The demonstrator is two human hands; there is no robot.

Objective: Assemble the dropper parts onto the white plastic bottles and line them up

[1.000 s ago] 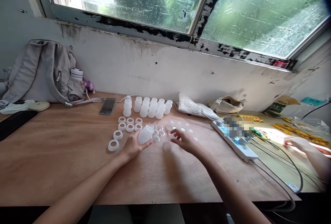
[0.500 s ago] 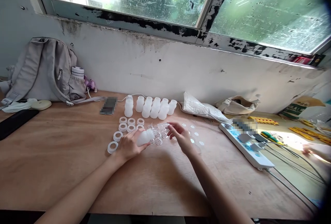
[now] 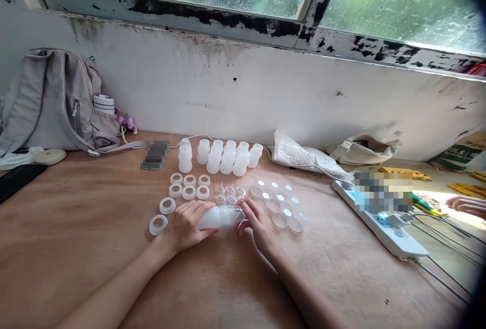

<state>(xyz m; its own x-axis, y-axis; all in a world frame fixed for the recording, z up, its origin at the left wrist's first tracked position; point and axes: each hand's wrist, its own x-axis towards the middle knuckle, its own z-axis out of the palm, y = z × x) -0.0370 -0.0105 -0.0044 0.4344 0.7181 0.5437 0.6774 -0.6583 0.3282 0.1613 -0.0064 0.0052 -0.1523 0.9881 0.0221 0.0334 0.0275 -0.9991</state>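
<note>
My left hand (image 3: pixel 186 225) is wrapped round a frosted white plastic bottle (image 3: pixel 209 219), which lies on its side with its neck to the right. My right hand (image 3: pixel 256 222) is closed on a clear plastic piece (image 3: pixel 232 212) at the neck end of that bottle. Whether the piece is seated on the neck I cannot tell. Just behind the hands are several clear ringed pieces (image 3: pixel 230 190). White plastic rings (image 3: pixel 189 193) lie in rows to the left, and thin clear discs (image 3: pixel 279 220) lie to the right, some with small white discs (image 3: pixel 280 197) among them.
Several frosted bottles (image 3: pixel 228 159) stand near the wall, one (image 3: pixel 185 157) topped with a cap. A white power strip (image 3: pixel 383 222) with cables lies at right, near another person's hand (image 3: pixel 469 203). A grey backpack (image 3: pixel 56 101), phone (image 3: pixel 155 155) and white packet (image 3: pixel 304 154) are at the back.
The bottle has come down and turned level. My right hand has brought the clear piece from behind to the bottle's neck end. The view has tilted down slightly.
</note>
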